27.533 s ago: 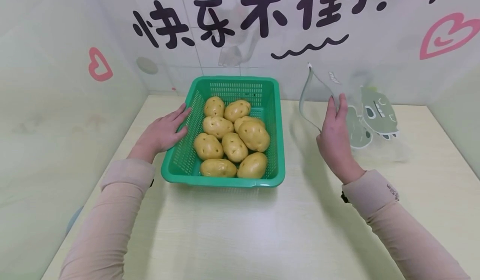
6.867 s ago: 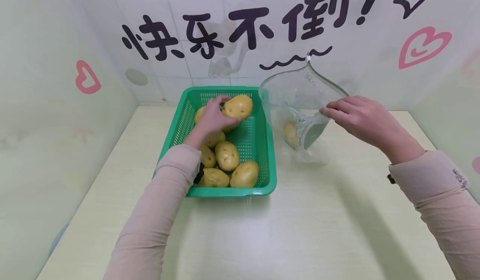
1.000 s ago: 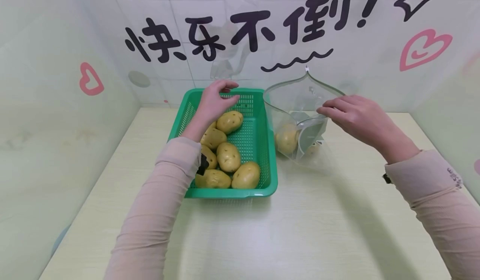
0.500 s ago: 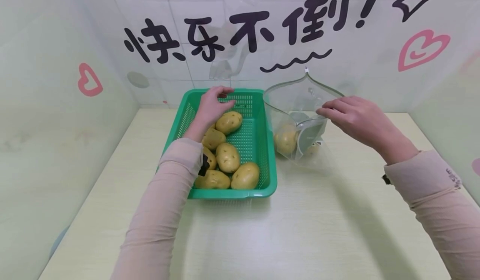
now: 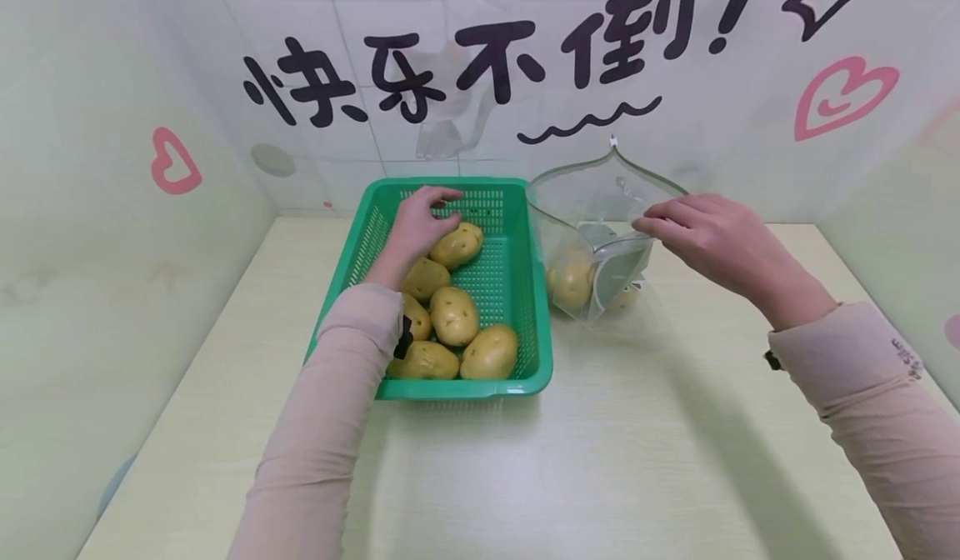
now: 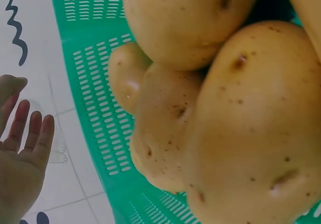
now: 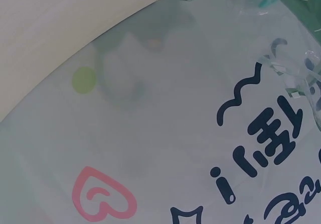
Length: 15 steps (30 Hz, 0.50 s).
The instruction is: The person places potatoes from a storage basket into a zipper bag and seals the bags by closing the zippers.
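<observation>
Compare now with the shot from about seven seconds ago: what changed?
The left grip has let go of the potato it held over the green basket and now hangs empty near the rear potato. The clear bag has sunk slightly at its far corner, and more potato shows inside. Unchanged: the right grip pinches the clear bag; the green basket is in place.

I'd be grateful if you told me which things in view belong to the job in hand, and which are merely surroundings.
Part of the job:
Green basket
Loose potatoes in it
Clear bag
Bagged potatoes
Left hand, over the basket
Right hand, holding the bag's edge

Surroundings:
Pale table, merely supporting
Backdrop
Black lettering
Pink hearts
</observation>
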Motion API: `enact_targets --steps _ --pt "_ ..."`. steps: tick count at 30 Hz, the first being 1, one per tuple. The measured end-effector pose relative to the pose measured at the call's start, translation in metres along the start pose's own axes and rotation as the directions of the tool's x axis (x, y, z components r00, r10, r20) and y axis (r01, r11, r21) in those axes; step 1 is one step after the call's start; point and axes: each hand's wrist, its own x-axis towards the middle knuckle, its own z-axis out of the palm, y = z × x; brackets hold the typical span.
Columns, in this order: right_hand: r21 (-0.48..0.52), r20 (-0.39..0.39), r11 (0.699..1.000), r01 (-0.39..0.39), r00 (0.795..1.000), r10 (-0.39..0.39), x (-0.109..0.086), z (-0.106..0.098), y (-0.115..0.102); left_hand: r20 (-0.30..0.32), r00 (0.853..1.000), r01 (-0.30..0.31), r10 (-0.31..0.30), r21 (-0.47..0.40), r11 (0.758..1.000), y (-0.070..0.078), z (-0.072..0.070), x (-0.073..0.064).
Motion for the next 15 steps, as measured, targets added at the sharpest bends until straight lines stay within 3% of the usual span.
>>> enact_targets --steps 15 --pt "0.0 0.0 1.0 0.0 1.0 0.0 -0.002 0.0 0.001 0.084 0.993 0.08 -0.086 0.079 0.994 -0.012 0.003 -0.004"
